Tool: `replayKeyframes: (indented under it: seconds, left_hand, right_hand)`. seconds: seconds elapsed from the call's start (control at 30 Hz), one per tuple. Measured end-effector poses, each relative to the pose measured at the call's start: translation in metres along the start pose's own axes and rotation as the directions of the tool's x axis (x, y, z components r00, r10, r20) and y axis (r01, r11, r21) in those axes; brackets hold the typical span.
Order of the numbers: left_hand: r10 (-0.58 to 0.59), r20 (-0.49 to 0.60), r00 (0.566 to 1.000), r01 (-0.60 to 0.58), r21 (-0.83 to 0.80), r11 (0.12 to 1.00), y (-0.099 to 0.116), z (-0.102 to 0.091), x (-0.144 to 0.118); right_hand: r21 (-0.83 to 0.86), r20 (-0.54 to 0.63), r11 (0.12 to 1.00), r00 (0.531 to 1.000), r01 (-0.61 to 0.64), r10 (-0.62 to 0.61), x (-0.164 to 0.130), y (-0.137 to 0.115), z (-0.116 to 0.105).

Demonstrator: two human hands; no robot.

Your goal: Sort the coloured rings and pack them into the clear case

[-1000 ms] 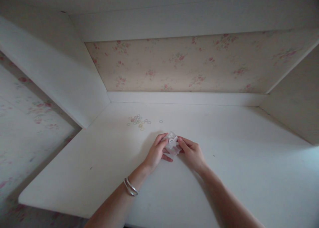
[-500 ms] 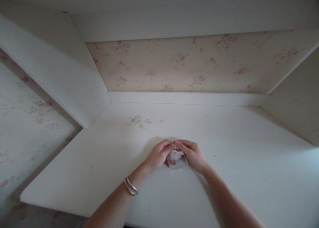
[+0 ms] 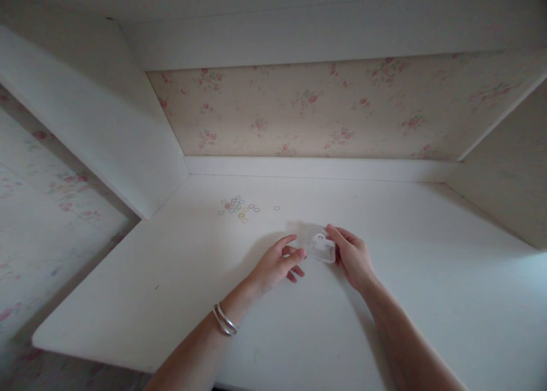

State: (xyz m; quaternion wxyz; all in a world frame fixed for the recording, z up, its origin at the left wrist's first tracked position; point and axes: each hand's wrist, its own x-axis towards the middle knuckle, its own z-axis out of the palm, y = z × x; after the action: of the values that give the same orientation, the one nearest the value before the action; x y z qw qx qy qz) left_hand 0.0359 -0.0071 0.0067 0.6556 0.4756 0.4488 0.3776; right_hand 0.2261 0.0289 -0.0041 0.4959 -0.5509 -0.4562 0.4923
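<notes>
Near the middle of the white desk, my right hand [image 3: 354,258] grips the right side of a small clear plastic case [image 3: 321,254], thumb on top and fingers around the edge. A white shape shows on the case, and a see-through flap or lid seems to extend to its left. My left hand [image 3: 280,264] is just left of the case with its fingers apart. Its thumb tip comes close to the case's left side; whether it touches I cannot tell. Beyond my left hand lies a loose cluster of small thin coloured rings [image 3: 238,207], with a single ring [image 3: 276,208] to their right.
The white desk top [image 3: 405,300] runs back to a low white ledge [image 3: 320,167] under a floral wall panel. White side panels stand at left and right, with a shelf overhead. A tiny dark mark [image 3: 156,287] shows on the left of the desk.
My hands, together on the case before, have come apart. My right hand has moved right with the case, which now looks spread wider. My left hand has let go and spread its fingers.
</notes>
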Motion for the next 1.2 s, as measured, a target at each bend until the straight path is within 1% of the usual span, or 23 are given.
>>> replayKeyframes:
  seconds: [0.07,0.17,0.23,0.3,0.37,0.43,0.53,0.67,0.73,0.8,0.9,1.07,1.13,1.2]
  left_hand:
    - [0.014,-0.018,1.0,-0.013,0.019,1.0,-0.002,0.0,0.002]
    - [0.047,-0.076,0.996,-0.046,0.014,0.999,-0.003,-0.003,0.004]
    - [0.071,-0.114,0.991,-0.073,-0.012,0.997,-0.002,-0.006,0.005]
    - [0.085,-0.146,0.986,-0.093,-0.045,0.995,0.0,-0.008,0.005]
    - [0.085,-0.162,0.983,-0.096,-0.062,0.993,0.0,-0.01,0.006]
    - [0.082,-0.163,0.983,-0.092,-0.054,0.994,0.0,-0.01,0.006]
    - [0.092,-0.151,0.984,-0.098,-0.032,0.995,0.0,-0.008,0.005]
    - [0.075,-0.068,0.995,-0.074,0.017,0.997,0.003,-0.005,0.003]
    - [0.048,-0.051,0.998,-0.047,0.03,0.998,0.004,-0.005,0.002]
    - [0.036,-0.061,0.997,-0.035,0.024,0.999,0.004,-0.005,0.002]
    - [0.049,-0.076,0.996,-0.049,0.003,0.999,0.003,-0.005,0.003]
    - [0.035,-0.105,0.994,-0.037,-0.02,0.999,0.003,-0.006,0.002]
    - [0.037,-0.099,0.994,-0.037,0.002,0.999,0.002,-0.006,0.002]
    - [0.051,-0.068,0.996,-0.05,0.024,0.998,0.001,-0.006,0.002]
  right_hand:
    - [-0.017,0.07,1.0,0.998,-0.001,0.002,-0.003,0.0,0.003]
    - [-0.001,0.177,1.0,0.984,-0.014,0.014,-0.011,-0.003,0.01]
    - [0.027,0.279,0.999,0.96,-0.042,0.033,-0.016,-0.007,0.014]
    - [0.032,0.388,0.997,0.92,-0.074,0.056,-0.019,-0.01,0.016]
    - [0.005,0.446,0.996,0.892,-0.087,0.075,-0.021,-0.011,0.016]
    - [-0.034,0.453,0.997,0.888,-0.073,0.081,-0.021,-0.01,0.015]
    - [-0.064,0.438,0.997,0.897,-0.031,0.056,-0.019,-0.009,0.014]
    - [-0.031,0.418,0.999,0.908,-0.01,0.022,-0.019,-0.01,0.012]
    - [-0.017,0.426,1.0,0.904,-0.023,0.028,-0.019,-0.011,0.013]
    - [-0.015,0.439,0.999,0.897,-0.038,0.041,-0.019,-0.012,0.013]
    - [-0.028,0.45,0.999,0.892,-0.034,0.043,-0.019,-0.013,0.014]
    - [-0.098,0.514,0.993,0.858,0.061,-0.002,-0.02,-0.011,0.015]
    - [-0.108,0.513,0.991,0.858,0.081,-0.014,-0.02,-0.012,0.014]
    - [-0.081,0.509,0.994,0.86,0.067,-0.017,-0.02,-0.014,0.012]
